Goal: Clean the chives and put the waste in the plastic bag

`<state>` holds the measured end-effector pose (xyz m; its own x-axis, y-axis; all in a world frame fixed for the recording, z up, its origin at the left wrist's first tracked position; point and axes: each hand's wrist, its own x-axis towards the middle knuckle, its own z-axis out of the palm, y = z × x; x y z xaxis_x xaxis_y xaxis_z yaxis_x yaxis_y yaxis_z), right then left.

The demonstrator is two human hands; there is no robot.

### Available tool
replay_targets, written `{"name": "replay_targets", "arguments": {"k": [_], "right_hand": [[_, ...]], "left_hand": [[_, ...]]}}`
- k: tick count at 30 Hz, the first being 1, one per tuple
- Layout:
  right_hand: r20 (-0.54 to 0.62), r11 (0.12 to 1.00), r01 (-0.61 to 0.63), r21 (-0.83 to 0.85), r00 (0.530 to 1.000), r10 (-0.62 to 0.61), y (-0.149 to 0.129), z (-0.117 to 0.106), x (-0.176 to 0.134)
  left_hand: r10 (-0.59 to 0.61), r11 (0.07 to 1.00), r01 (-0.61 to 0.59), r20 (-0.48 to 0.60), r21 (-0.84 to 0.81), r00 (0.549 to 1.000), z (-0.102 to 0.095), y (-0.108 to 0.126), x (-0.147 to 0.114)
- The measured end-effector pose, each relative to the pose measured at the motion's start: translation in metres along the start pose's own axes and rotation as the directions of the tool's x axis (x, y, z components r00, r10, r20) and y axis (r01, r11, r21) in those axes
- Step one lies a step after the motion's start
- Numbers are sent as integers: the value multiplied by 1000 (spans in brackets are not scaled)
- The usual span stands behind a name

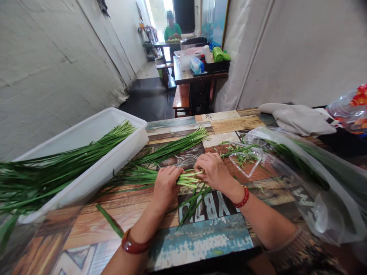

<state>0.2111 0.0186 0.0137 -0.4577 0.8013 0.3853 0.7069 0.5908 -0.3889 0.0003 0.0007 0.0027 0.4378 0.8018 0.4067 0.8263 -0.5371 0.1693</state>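
My left hand is closed around a bunch of garlic chives, whose pale stem ends stick out to the right and whose leaves trail left over the table. At those stem ends, my right hand has its fingers pinched together; its fingertips are partly hidden. Another bunch of chives lies just beyond my hands. Below my right hand are a few loose green leaves. A heap of trimmed scraps sits to the right of my hands.
A white plastic tub on the left holds many long chives. On the right lie a clear plastic bag with more greens and a light cloth. Farther back, a person in green sits beyond a second table.
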Motion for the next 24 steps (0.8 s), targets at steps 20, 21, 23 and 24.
{"name": "replay_targets", "arguments": {"k": [20,21,23,24], "right_hand": [[-72,933,-80,351,991,113,14,9,3],[-95,919,-111,377,983,158,18,7,4],[-144,900,-159,406,961,235,25,2,6],[-167,896,-163,413,954,251,28,-1,6]], "left_hand": [[-137,975,140,32,-173,990,7,-10,-3],[-154,967,157,30,-199,988,7,-10,-3],[-179,955,179,22,-237,984,7,-10,-3],[-186,952,184,17,-245,982,7,-9,-3]]}}
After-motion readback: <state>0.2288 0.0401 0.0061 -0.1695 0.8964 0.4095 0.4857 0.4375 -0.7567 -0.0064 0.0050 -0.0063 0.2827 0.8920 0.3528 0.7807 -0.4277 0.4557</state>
